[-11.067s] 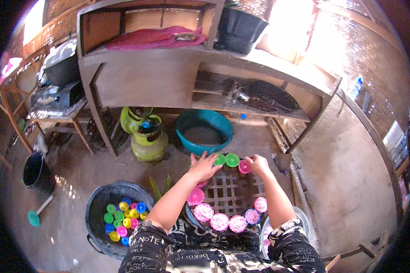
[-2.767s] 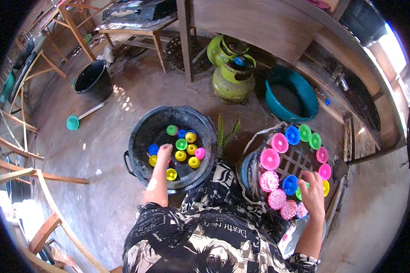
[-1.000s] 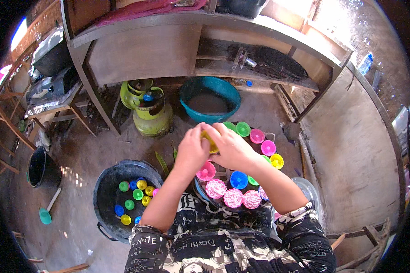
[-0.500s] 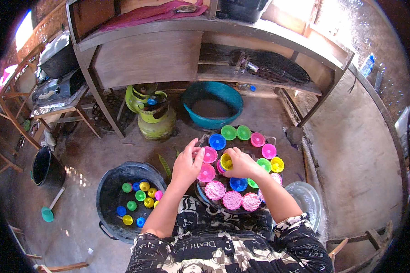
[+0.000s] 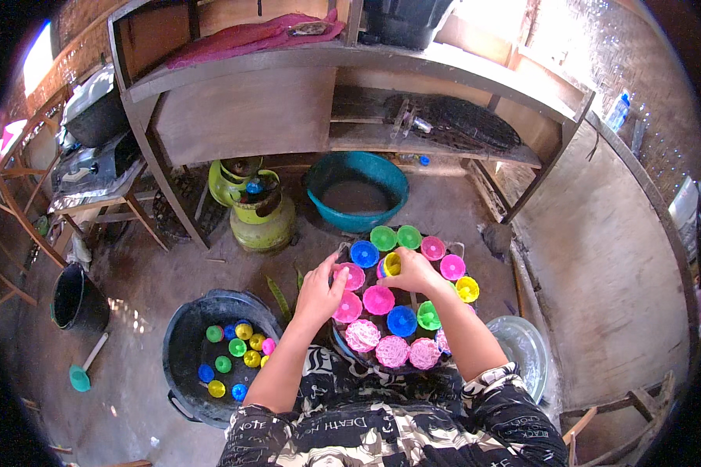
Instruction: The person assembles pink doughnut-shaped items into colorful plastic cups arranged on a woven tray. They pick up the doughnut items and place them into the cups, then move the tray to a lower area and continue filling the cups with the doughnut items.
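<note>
"Going left to right, what are the hands doing?"
"The left hand (image 5: 319, 289) curls beside a pink cup (image 5: 351, 276); I can't tell whether it grips. Well apart from it, the right hand (image 5: 411, 272) pinches a stack of cups (image 5: 390, 266), yellow uppermost, above the crowded round rack (image 5: 339, 342)."
"What could go wrong?"
"The left fingers might nudge that pink cup off the rim; the stack could spill if the pinch loosens; the right forearm, crossing low, might brush the frilly filled cups (image 5: 392, 352)."
"And the surroundings?"
"On the worn, stained floor (image 5: 171, 268): a black bucket (image 5: 72, 303), a black tub (image 5: 181, 342) of loose cups, green gas cylinders (image 5: 263, 227), a teal basin (image 5: 358, 222). A wooden shelf (image 5: 241, 62) spans behind; a pale panel (image 5: 592, 249) leans right."
</note>
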The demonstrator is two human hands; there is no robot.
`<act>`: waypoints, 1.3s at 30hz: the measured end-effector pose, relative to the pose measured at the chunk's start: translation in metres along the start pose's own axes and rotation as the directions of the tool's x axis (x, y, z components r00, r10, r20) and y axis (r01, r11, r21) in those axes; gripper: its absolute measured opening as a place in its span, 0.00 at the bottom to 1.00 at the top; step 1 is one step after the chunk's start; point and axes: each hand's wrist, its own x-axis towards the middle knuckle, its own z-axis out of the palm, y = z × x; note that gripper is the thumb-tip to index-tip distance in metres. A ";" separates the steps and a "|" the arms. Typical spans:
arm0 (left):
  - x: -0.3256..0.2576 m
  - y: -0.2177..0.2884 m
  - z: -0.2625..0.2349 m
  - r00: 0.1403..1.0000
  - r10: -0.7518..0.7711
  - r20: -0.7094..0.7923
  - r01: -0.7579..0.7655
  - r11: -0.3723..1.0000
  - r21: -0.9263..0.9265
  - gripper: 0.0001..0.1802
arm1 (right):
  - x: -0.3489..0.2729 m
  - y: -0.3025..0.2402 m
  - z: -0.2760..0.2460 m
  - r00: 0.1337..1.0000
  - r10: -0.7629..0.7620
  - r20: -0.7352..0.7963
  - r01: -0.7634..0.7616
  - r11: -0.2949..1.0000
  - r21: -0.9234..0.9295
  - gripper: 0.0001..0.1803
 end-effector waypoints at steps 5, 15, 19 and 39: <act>0.005 0.000 -0.008 1.000 0.021 0.017 -0.021 0.999 0.047 0.26 | 0.005 0.007 -0.013 0.997 0.016 -0.079 -0.015 1.000 0.013 0.43; 0.028 0.011 0.020 0.896 0.157 0.416 -0.361 0.803 0.474 0.31 | 0.002 0.034 -0.014 0.986 0.030 -0.161 -0.070 0.966 -0.249 0.50; 0.030 0.010 0.021 0.904 0.089 0.417 -0.313 0.803 0.507 0.31 | 0.000 0.031 -0.012 0.981 0.082 -0.174 -0.116 0.974 -0.194 0.50; 0.036 0.001 0.025 0.924 0.099 0.370 -0.271 0.852 0.448 0.33 | -0.056 0.024 0.000 0.971 0.020 -0.236 -0.067 0.980 -0.189 0.43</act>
